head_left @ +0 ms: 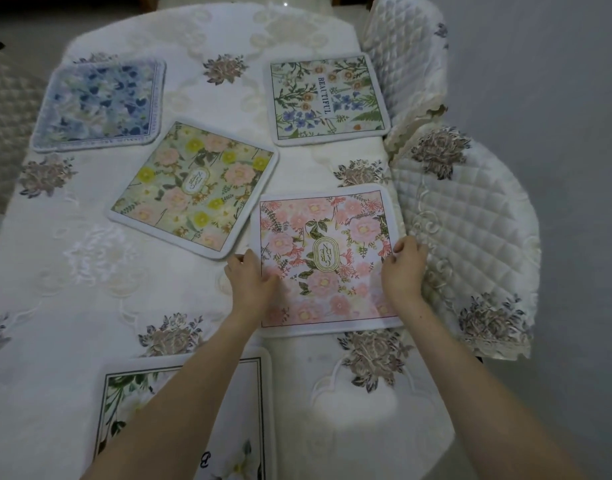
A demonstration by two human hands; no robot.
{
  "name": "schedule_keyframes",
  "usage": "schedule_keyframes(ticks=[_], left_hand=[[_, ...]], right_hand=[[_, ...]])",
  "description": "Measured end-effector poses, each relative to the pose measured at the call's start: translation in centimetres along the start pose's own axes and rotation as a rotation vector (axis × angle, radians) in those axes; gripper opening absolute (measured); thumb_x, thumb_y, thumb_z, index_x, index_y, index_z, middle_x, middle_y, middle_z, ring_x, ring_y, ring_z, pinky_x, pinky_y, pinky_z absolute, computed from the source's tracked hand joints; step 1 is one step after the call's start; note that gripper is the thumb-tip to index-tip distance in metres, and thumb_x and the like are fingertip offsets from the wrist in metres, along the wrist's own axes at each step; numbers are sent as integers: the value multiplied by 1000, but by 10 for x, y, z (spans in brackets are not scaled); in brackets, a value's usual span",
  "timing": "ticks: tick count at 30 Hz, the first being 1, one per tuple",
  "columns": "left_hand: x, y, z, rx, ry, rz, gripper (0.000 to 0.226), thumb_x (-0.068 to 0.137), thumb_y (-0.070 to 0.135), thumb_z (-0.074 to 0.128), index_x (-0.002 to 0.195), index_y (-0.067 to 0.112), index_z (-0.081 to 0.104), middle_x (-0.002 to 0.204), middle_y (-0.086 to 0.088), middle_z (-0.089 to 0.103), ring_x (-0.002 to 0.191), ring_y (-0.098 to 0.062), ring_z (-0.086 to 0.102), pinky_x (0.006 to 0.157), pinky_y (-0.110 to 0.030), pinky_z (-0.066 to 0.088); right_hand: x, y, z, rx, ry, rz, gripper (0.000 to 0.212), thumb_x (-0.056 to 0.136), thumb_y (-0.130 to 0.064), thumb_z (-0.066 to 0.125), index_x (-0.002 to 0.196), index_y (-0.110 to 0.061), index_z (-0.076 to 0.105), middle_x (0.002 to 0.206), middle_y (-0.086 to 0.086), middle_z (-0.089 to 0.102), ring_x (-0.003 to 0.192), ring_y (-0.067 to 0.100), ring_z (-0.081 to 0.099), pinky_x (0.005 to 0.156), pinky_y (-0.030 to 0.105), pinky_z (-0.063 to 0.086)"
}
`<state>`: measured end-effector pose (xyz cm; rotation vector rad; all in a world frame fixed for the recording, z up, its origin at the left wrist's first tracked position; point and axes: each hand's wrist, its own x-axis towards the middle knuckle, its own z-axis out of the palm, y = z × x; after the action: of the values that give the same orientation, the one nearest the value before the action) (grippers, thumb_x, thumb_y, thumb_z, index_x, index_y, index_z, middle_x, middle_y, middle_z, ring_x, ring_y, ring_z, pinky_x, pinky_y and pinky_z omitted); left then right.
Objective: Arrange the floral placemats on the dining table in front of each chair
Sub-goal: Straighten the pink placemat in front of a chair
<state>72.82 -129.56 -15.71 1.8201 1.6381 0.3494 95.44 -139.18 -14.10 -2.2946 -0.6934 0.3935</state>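
Lying nearest, at the bottom edge of the view and partly under the left forearm, a white-flowered placemat (180, 420) sits flat on the dining table (55, 375), which is covered by a cream embroidered cloth. Beyond it, both hands rest on the pink floral placemat (323, 258), which lies flat near the table's right edge, just beside the nearer quilted chair cover (470, 237). The left hand (250, 282) holds the mat's left border, fingers curled over the edge with the thumb on the printed face. The right hand (403, 268) grips the mat's right border in the same way, fingers wrapped round the edge next to the chair. Up and to the left, a yellow-and-pink placemat (193, 188) lies turned at an angle near the table's middle, its near corner close to the pink mat's far left corner; whether they touch I cannot tell. Farther still, a mat printed BEAUTIFUL (328, 98) sits square by the right edge in front of a second quilted chair (405, 64), and a blue floral placemat (100, 105) lies at the far left.
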Motion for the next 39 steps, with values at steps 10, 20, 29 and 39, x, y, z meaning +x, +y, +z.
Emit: schedule_keyframes(ticks=[10,20,29,39], left_hand=[[-7,4,-3,438,-35,402,52,82,26,64,128,7,49,135,-25,43,124,-39,39,97,-49,38],[-14,1,11,472,-161,516,56,84,40,56,135,20,45,144,-16,37,131,-35,33,108,-46,32],[7,-18,-44,256,-132,403,58,86,32,63,136,10,43,136,-13,45,126,-29,41,103,-40,39],[90,-97,-146,195,-4,280,54,87,27,65,132,3,47,129,-19,47,120,-33,45,97,-39,41]], right_hand=[[-12,15,4,-472,-163,-309,43,90,-14,50,133,-6,48,145,20,40,136,38,31,114,49,24],[-29,24,18,-511,-388,-437,55,94,-43,44,145,-27,32,156,5,27,147,27,14,118,47,14],[-49,-52,33,-262,-380,-340,47,93,-23,50,137,-7,43,143,13,43,131,29,38,108,44,36],[-103,-156,148,-72,-375,-290,42,93,-19,50,134,-9,46,130,12,50,116,29,50,89,36,44]])
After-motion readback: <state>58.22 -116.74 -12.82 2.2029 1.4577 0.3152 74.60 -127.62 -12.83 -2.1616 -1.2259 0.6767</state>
